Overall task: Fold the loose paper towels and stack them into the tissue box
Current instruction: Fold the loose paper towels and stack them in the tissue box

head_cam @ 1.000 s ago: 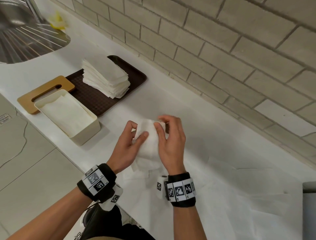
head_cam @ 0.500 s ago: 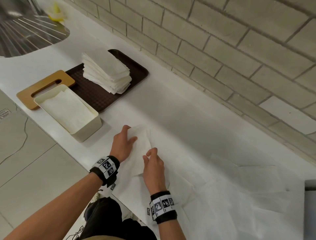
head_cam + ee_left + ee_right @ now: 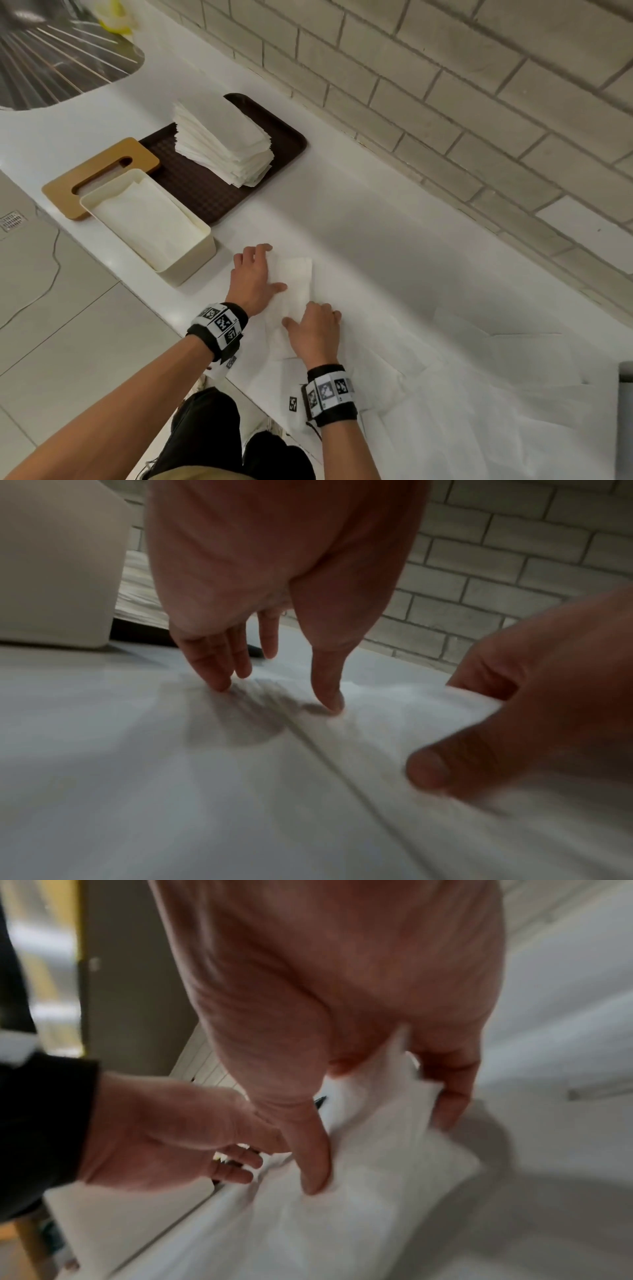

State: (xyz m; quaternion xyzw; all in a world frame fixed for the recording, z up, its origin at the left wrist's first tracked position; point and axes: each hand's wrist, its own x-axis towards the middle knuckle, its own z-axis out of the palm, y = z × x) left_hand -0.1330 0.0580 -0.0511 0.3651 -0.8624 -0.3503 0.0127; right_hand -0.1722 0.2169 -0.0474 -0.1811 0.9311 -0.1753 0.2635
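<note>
A folded white paper towel [image 3: 296, 284] lies flat on the white counter between my hands. My left hand [image 3: 253, 274] presses its left edge with straight fingers [image 3: 219, 674]. My right hand [image 3: 315, 329] holds the towel's near right part, with the thumb on top and the fingers curled over its far edge [image 3: 377, 1137]. The cream tissue box [image 3: 193, 263] stands open just left of my left hand, with folded towels [image 3: 147, 219] inside.
A stack of folded towels [image 3: 222, 144] sits on a brown tray [image 3: 205, 195] behind the box, beside a wooden lid [image 3: 65, 188]. Several loose towels [image 3: 479, 394] cover the counter to the right. A sink [image 3: 51, 61] is far left and a brick wall runs behind.
A second ago both hands held the towel up off the counter. It has since been laid down, and the hands have spread apart along it, the left toward the box.
</note>
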